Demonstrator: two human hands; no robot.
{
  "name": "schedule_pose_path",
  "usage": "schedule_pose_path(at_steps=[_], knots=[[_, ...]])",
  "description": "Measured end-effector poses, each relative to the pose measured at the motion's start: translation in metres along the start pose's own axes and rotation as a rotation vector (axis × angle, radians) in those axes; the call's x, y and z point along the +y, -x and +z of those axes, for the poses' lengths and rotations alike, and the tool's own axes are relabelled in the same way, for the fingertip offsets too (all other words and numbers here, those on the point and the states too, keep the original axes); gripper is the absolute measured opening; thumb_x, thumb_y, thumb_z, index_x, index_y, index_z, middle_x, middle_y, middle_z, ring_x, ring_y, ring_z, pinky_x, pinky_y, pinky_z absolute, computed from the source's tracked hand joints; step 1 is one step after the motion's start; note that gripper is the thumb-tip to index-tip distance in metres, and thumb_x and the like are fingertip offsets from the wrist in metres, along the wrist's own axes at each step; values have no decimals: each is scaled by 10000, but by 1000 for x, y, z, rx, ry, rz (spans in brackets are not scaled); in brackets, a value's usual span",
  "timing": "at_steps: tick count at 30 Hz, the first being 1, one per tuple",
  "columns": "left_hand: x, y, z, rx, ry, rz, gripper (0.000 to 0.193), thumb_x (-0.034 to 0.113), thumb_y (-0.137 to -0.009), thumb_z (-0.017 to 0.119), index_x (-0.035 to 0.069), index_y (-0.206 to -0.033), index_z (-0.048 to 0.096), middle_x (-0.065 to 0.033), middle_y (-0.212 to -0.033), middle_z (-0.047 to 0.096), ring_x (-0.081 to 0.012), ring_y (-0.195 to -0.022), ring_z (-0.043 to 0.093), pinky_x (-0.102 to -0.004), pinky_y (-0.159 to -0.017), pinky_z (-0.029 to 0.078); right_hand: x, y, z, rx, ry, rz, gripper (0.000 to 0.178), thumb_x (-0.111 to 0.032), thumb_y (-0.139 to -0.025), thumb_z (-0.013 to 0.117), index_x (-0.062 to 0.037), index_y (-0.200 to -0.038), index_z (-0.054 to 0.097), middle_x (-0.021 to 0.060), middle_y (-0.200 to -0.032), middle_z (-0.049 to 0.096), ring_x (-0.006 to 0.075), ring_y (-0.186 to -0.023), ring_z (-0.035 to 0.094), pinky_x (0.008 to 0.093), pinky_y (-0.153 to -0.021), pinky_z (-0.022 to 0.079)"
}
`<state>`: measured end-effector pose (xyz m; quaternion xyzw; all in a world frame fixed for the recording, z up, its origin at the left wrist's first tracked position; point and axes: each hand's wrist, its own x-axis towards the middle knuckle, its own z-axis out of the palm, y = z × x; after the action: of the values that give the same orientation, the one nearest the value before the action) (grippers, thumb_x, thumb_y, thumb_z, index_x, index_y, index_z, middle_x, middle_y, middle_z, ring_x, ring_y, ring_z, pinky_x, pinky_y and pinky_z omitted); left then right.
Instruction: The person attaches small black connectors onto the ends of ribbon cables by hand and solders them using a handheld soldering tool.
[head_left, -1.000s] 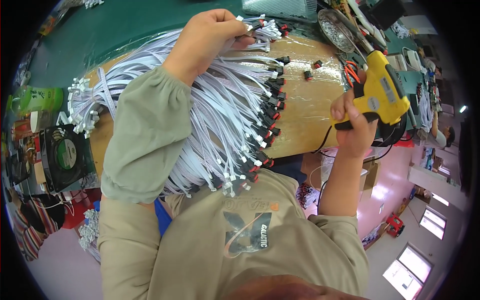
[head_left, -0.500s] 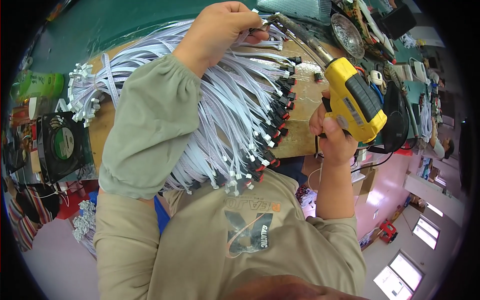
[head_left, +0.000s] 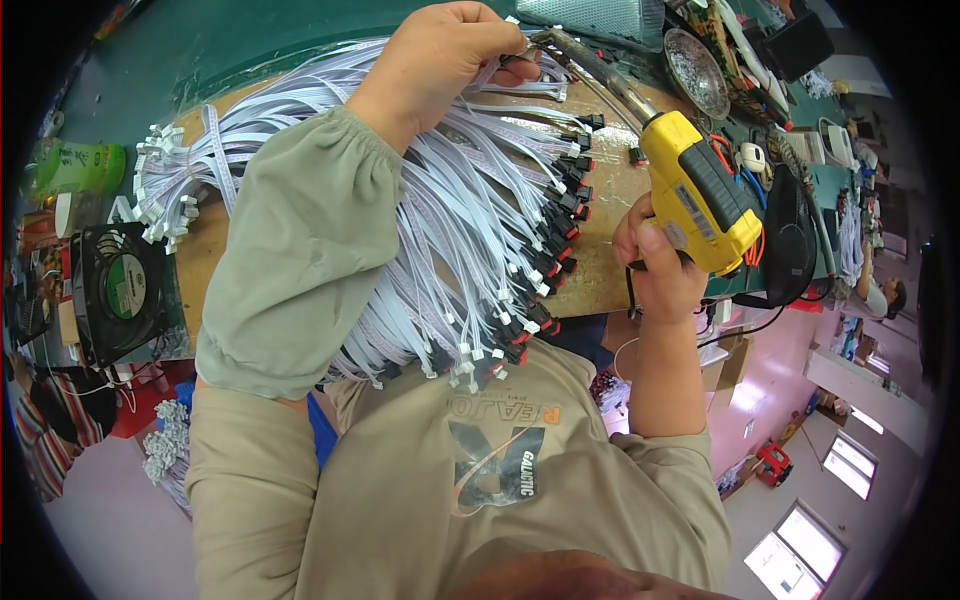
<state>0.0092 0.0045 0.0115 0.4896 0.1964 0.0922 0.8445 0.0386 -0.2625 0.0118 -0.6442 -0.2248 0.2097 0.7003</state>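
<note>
My right hand (head_left: 660, 255) is wrapped round the grip of a yellow and black soldering gun (head_left: 700, 195). Its metal tip reaches up and left to the fingers of my left hand (head_left: 450, 60). There my left thumb and fingers pinch a small end of a flat cable, mostly hidden by the fingers and the tip. Under my left forearm, in its grey-green sleeve cover, fans a big bundle of white flat cables (head_left: 430, 220). Black and red connectors (head_left: 560, 230) end the cables on the right, and white plugs (head_left: 165, 180) gather at the left.
A round metal dish (head_left: 695, 75) and tools lie at the far right of the green bench. One loose black connector (head_left: 637, 156) sits on the brown board (head_left: 610, 230). A black fan (head_left: 120, 290) stands at the left. Power cords hang at the bench's right edge.
The soldering gun and my right hand have shifted slightly up and left, the body of the gun tilting a little. My left hand stays nearly still at the cable end.
</note>
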Motion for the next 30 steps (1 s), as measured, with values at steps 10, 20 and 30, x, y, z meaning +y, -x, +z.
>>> schedule_pose_path(at_steps=[10, 20, 30], knots=[[2, 1, 0, -6, 7, -5, 115, 81, -830, 620, 22, -793, 529, -83, -705, 593, -197, -737, 668, -289, -563, 545, 0, 1, -1, -21, -61, -40, 617, -215, -781, 699, 68, -1260, 433, 41, -701, 451, 129, -564, 426, 262, -522, 366], [-5, -5, -6, -51, 45, 18, 115, 69, -829, 619, 21, -778, 528, -80, -687, 586, -189, -713, 660, -280, -555, 533, -2, -1, -4, -64, 23, -33, 567, -187, -784, 686, 78, -1223, 444, 47, -701, 455, 142, -582, 441, 259, -530, 368], [4, 2, -1, -28, -2, -5, 105, 84, -828, 612, 23, -795, 534, -77, -703, 597, -178, -716, 661, -270, -558, 529, 3, -1, -2, -10, 6, -19, 567, -195, -780, 694, 51, -1229, 451, 49, -722, 459, 140, -588, 439, 260, -524, 362]])
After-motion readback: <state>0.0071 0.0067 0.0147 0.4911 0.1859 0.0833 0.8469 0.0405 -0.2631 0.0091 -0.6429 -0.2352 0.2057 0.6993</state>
